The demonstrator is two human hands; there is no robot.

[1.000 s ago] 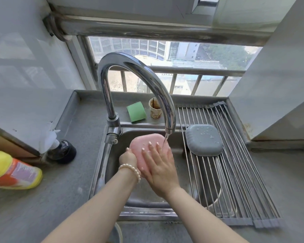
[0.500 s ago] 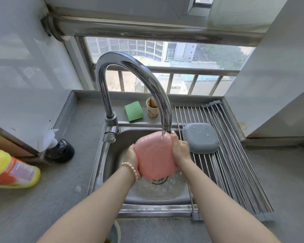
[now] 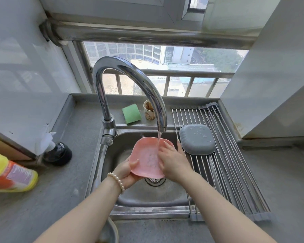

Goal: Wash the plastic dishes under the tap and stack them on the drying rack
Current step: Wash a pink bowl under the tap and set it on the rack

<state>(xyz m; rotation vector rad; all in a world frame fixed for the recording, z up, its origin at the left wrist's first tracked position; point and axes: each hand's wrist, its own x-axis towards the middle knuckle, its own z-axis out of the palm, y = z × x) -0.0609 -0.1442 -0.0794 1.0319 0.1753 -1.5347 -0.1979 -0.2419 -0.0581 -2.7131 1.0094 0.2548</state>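
Centre of frame: the left hand [image 3: 128, 172] grips the lower-left rim of the pink dish [image 3: 145, 157], thumb inside, while the right hand [image 3: 172, 162] lies with fairly straight fingers against its right side, over the sink [image 3: 147, 199] beneath the running tap [image 3: 130, 85]. Right of centre, a grey dish [image 3: 197, 142] lies upturned on the drying rack [image 3: 235, 172], just beside the right hand. On the counter [image 3: 68, 199], a green sponge [image 3: 131, 113] and paper cup [image 3: 148, 110] stand behind the sink; a yellow bottle [image 3: 11, 172] lies at left edge.

- Left hand [image 3: 128, 172], beaded bracelet at the wrist, grips the pink dish [image 3: 146, 158] from below, thumb over its rim.
- Right hand [image 3: 172, 162] rests on the dish's inner face, fingers [image 3: 166, 146] extended.
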